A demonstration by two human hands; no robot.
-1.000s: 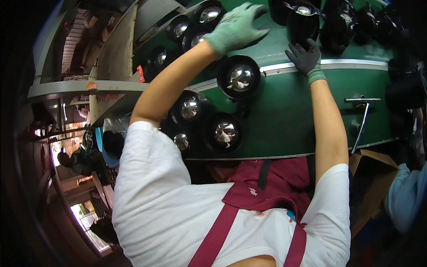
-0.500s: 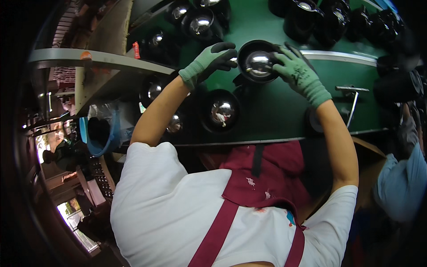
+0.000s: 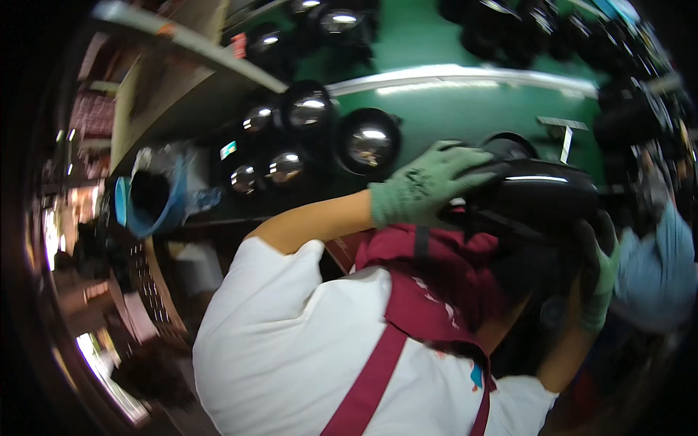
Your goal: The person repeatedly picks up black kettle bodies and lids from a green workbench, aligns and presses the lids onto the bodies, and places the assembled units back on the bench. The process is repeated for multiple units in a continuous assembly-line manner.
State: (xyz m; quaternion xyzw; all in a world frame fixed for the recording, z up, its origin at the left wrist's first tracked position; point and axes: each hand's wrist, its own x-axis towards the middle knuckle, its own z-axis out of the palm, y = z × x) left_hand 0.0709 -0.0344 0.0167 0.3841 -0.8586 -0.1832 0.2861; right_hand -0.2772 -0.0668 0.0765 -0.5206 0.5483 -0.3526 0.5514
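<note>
Both gloved hands, left hand (image 3: 425, 182) and right hand (image 3: 600, 280), grip a black domed part (image 3: 534, 192) lifted off the green table (image 3: 451, 109); next, steady carrying.

Since the earlier frames, both gloved hands have come off the green work surface (image 3: 465, 109) and drawn in toward the body. The black round housing (image 3: 534, 192), previously lying face-up on the surface with its shiny reflector showing, is now lifted clear and seen side-on. The left hand (image 3: 425, 182) has shifted from the housing's rim to lie over its top. The right hand (image 3: 600, 280) has dropped below and behind it. The camera view has swung left and down, blurred.
</note>
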